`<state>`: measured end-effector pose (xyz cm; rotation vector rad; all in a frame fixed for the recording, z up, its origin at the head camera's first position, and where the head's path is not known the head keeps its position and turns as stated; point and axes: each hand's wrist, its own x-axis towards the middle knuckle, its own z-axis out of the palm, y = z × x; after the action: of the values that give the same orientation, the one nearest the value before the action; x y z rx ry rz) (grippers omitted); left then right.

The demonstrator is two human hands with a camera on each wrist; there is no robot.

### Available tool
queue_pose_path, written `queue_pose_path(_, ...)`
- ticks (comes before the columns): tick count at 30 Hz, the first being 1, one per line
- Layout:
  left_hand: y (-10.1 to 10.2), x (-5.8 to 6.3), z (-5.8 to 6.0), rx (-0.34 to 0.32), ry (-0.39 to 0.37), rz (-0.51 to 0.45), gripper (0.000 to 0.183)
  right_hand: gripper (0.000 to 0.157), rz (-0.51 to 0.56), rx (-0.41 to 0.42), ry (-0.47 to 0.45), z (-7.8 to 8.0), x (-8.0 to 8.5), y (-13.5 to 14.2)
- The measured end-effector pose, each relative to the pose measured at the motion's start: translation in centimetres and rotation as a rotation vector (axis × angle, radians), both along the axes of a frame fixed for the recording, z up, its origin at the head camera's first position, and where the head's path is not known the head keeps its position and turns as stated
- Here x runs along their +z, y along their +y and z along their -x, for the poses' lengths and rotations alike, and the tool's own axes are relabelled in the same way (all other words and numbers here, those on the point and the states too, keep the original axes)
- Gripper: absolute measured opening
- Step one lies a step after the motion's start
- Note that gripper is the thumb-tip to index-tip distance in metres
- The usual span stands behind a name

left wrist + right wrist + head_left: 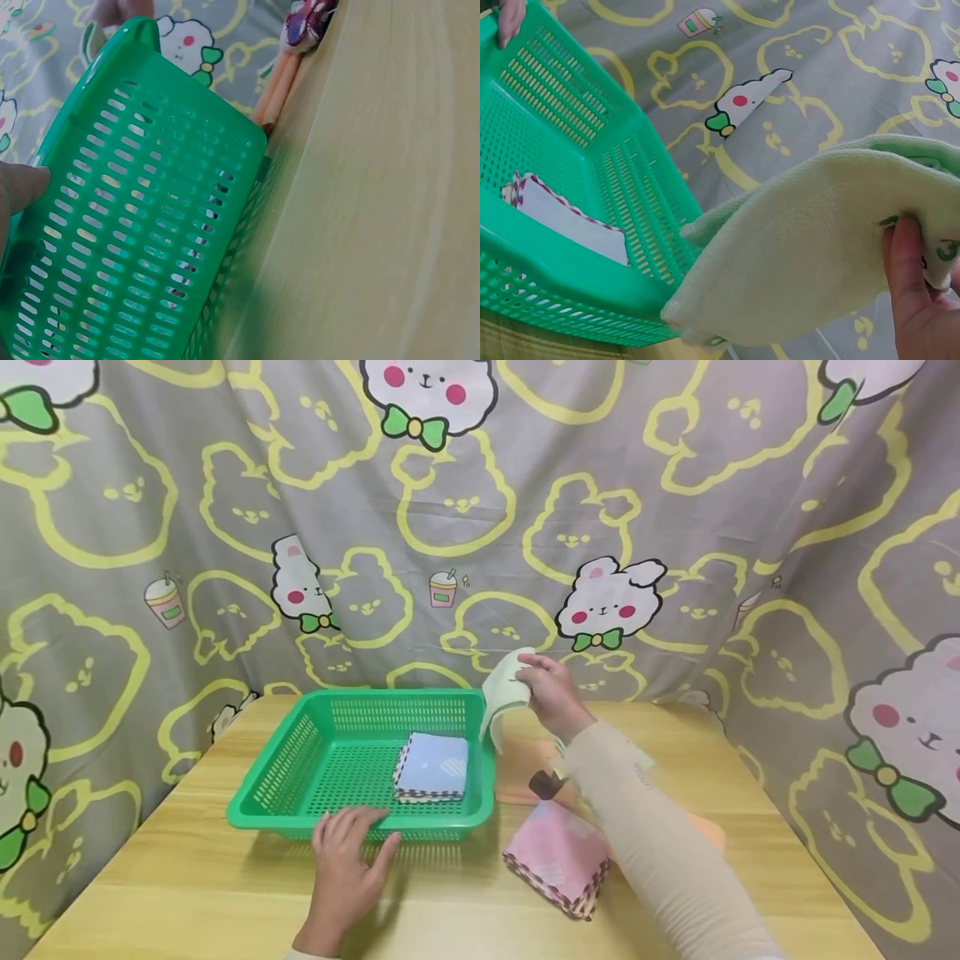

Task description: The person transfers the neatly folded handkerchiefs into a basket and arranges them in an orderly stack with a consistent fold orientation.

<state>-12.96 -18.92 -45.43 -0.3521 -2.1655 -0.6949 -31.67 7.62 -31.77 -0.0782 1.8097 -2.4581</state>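
At right end of green plastic basket [442, 821]: pale green towel [506, 687], held up, pinched between thumb and fingers of right hand [553, 695]. On basket's near rim: left hand [347, 862], fingers resting, thumb apart. Inside basket: folded blue towel [432, 766], checkered edge. Right of basket: folded pink towel [561, 852].

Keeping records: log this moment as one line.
left hand: touching green basket; right hand: pinching pale green cloth; folded blue cloth: inside basket
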Motion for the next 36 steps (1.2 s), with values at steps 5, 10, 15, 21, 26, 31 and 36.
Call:
queue_pose_path(5, 0.1, -0.1, 0.0, 0.001, -0.009, -0.004, 0.032, 0.044, 0.012, -0.007, 0.005, 0.0, 0.1, -0.5)
queue_pose_path(10, 0.1, -0.1, -0.1, 0.0, -0.013, -0.013, 0.031, 0.044, 0.019, -0.004, 0.016, 0.0, 0.0, -0.9)
queue_pose_path(15, 0.1, 0.0, -0.1, -0.005, -0.014, -0.014, 0.031, 0.044, 0.025, -0.005, 0.014, 0.0, 0.1, -1.0)
queue_pose_path(21, 0.1, -0.1, 0.0, -0.007, -0.018, -0.017, 0.032, 0.044, 0.032, 0.001, 0.009, -0.1, 0.4, -1.3)
queue_pose_path(26, 0.2, -0.1, -0.1, -0.01, -0.022, -0.016, 0.032, 0.044, 0.041, 0.008, 0.01, -0.3, 0.7, -1.4)
queue_pose_path(31, 0.1, -0.2, -0.1, -0.01, -0.018, -0.015, 0.032, 0.042, 0.045, 0.015, 0.006, -0.5, 0.9, -1.8)
queue_pose_path(36, 0.0, -0.1, 0.0, -0.015, -0.006, -0.015, 0.033, 0.041, 0.031, 0.012, 0.019, -0.6, 1.0, -2.3)
